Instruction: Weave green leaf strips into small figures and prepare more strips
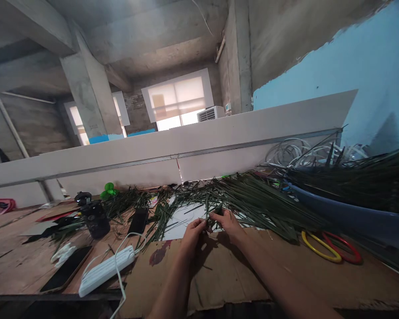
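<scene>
1. Pinching thin green leaf strips (210,213) btwn L hand (192,235) & R hand (228,224), fingers closed on them.
2. Both hands just above far edge of cardboard sheet (199,277).
3. Loose strip pile (256,206) just beyond cardboard sheet.

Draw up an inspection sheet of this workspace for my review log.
surface: cardboard sheet on a wooden table
job's things: green leaf strips, spread across the table; more in a blue basin
clutter: black phone, black cup, yellow ring, red ring
grippers: left hand and right hand, bare, both pinching the strips
cables: white power strip with white cable; white cord coil
surroundings: white partition, window blind, air conditioner unit, concrete pillar
</scene>
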Action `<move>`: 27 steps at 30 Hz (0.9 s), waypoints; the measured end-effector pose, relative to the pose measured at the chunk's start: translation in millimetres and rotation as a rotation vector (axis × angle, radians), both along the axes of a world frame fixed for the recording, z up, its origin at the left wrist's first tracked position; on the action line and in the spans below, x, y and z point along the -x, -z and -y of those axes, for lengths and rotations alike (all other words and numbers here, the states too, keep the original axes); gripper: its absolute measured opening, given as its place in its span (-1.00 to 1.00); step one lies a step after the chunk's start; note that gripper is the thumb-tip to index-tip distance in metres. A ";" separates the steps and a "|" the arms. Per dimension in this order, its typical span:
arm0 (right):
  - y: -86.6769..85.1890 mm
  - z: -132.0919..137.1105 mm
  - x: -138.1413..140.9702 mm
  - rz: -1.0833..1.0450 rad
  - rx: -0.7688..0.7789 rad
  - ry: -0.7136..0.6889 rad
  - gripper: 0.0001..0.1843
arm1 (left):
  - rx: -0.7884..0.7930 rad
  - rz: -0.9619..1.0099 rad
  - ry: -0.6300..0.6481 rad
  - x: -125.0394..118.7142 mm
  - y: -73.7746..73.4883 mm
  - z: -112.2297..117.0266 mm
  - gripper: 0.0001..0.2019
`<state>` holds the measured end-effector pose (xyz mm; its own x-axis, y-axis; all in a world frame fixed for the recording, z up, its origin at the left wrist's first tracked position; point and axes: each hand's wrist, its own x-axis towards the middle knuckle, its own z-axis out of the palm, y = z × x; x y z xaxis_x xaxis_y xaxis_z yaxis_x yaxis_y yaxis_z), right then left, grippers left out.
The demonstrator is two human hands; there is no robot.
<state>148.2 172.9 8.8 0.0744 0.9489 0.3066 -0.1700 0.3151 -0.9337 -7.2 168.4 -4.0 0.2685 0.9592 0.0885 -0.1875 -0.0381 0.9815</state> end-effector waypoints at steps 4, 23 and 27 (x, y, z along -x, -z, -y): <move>2.3 -1.2 -0.2 0.011 0.013 0.010 -0.66 | -0.006 0.004 -0.001 0.7 -1.0 0.9 -0.49; 9.6 -8.3 -1.0 0.028 0.130 0.075 -0.67 | -0.246 -0.164 -0.227 3.1 3.0 -9.3 -0.82; 10.6 -8.7 -1.7 0.017 0.099 0.086 -0.66 | -0.253 -0.171 -0.222 4.8 5.7 -12.3 -0.84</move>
